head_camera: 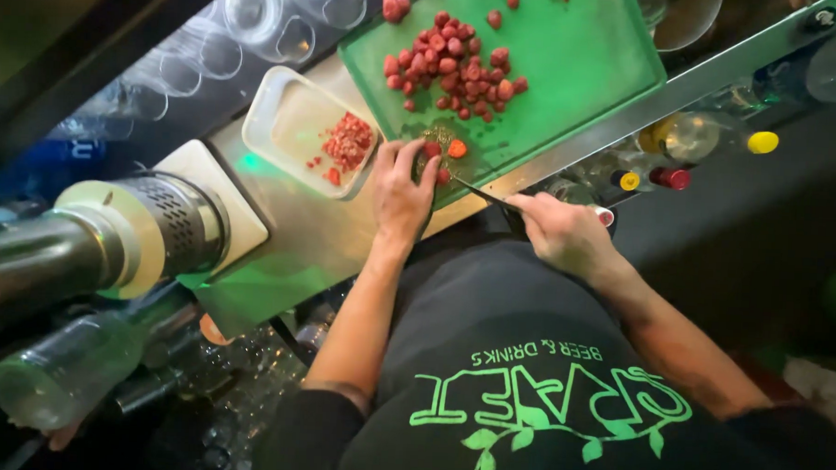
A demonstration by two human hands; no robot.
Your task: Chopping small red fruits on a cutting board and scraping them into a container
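Head view. A knife (pixel 482 194) is gripped in the right hand (pixel 566 233), whose fingers are closed around the handle. The knife's long axis runs diagonally, from the right hand up and to the left, and the dark blade tip is pointed toward a strawberry piece (pixel 457 148) at the near edge of the green cutting board (pixel 591 65). The left hand (pixel 403 190) is laid on the same edge, fingers curled down and pressed on a strawberry (pixel 432 150) just beside that piece; whether it is fully clamped cannot be told. The hands are held apart, near each other.

A heap of whole strawberries (pixel 456 70) is spread over the middle of the board, with a few strays toward its far edge. A white rectangular tray (pixel 288 119) is set on the steel tabletop (pixel 316 231) just left of the board; a small pile of chopped red fruit (pixel 347 142) is held in its right part. Clear glasses (pixel 259 21) are ranged beyond the tray.
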